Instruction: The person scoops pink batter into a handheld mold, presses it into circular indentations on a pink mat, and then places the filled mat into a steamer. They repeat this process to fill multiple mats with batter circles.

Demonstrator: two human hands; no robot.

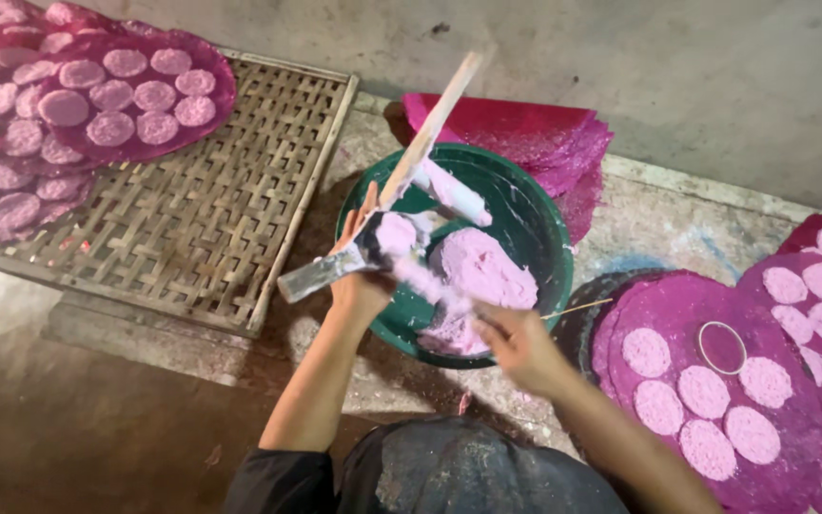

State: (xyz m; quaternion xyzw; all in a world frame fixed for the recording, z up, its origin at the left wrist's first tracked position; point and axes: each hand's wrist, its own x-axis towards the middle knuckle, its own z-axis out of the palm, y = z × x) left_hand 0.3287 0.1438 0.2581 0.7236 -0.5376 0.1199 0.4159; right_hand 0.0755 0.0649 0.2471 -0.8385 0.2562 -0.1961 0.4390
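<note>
Gripping a long wooden paddle in a clenched left hand at frame centre, the person pulls pink dough off it with the closed right hand over the green basin. Sticky dough could drop past the rim onto the woven bamboo tray at left, or the magenta mat of pink discs crowding the lower right.

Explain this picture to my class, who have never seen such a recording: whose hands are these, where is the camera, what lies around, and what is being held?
The single picture comes from a camera worn on a person's head, looking down at their own bare hands. The left hand grips long flat sticks smeared with pale pink paste. The right hand reaches into a green bowl holding a lump of that pink paste. Left of the bowl lies a woven bamboo tray. Round magenta sheets carry rows of pink discs, and a small ring rests on one.
</note>
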